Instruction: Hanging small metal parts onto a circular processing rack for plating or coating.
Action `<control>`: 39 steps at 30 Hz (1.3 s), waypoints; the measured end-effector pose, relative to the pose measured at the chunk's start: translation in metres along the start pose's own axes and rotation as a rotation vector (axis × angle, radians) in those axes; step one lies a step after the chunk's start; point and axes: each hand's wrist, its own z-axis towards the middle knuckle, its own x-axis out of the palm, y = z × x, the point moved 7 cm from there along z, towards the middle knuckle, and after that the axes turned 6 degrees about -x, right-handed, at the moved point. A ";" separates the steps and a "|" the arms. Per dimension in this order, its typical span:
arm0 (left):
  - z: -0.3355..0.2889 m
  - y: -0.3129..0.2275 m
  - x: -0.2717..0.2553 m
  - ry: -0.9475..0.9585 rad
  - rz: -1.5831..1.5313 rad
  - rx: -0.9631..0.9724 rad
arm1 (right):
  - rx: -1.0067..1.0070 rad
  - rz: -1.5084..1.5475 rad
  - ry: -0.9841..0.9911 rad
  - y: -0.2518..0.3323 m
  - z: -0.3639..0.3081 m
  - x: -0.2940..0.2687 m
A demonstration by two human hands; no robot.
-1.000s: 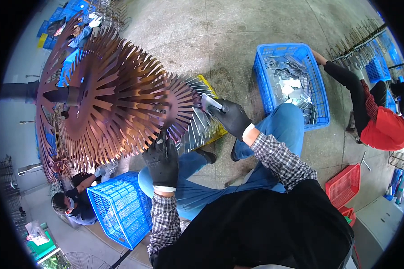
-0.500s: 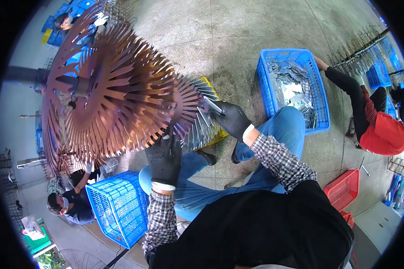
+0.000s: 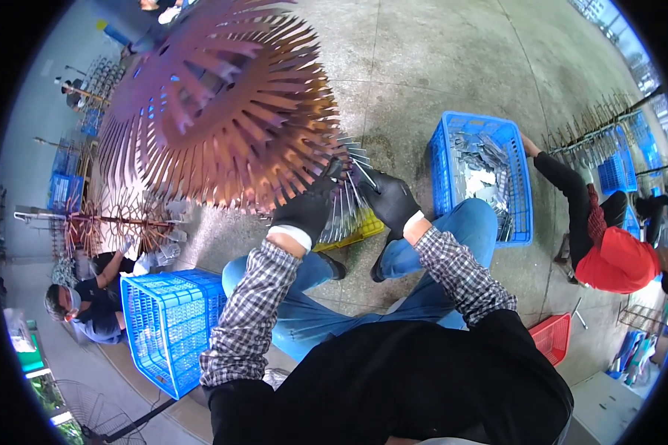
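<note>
Copper toothed wheels (image 3: pixel 237 133) are standing at your left, looking filled; your left hand (image 3: pixel 304 211) is reaching to their edge, fingertips too hidden to tell their grip; silver strips (image 3: pixel 338 216) are fanning out between; your right hand (image 3: pixel 392 202) is pinching a silver piece (image 3: pixel 366 176); loose plates (image 3: pixel 482 174) are lying in the blue basket (image 3: pixel 441 178), seemingly not yet handled

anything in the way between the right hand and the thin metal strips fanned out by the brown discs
Nothing visible stands in the way: the right hand is right up at the metal strips. The left hand is close by, to its left, near the lower rim of the brown discs.
</note>
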 end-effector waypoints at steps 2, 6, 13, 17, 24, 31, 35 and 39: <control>0.002 -0.004 0.003 -0.006 -0.029 0.025 | 0.003 0.014 0.007 -0.001 0.000 -0.001; 0.005 -0.002 0.012 0.046 -0.104 0.021 | -0.036 0.008 -0.005 -0.002 -0.001 0.000; 0.008 0.003 0.038 0.160 -0.376 0.019 | -0.139 -0.038 0.016 0.012 -0.001 0.000; 0.012 0.000 0.019 0.214 -0.320 0.065 | -0.223 -0.144 0.018 0.014 0.000 -0.001; 0.017 -0.001 -0.005 0.171 -0.242 0.130 | -0.210 -0.248 0.151 0.010 0.010 0.001; 0.003 -0.001 0.008 0.062 -0.079 0.109 | -0.255 -0.167 0.141 0.018 -0.003 -0.005; 0.005 0.000 0.000 0.109 -0.018 0.140 | -0.262 -0.199 0.163 0.012 -0.002 -0.011; -0.009 0.013 -0.032 0.162 -0.346 0.122 | -0.298 -0.062 0.066 0.009 -0.003 -0.074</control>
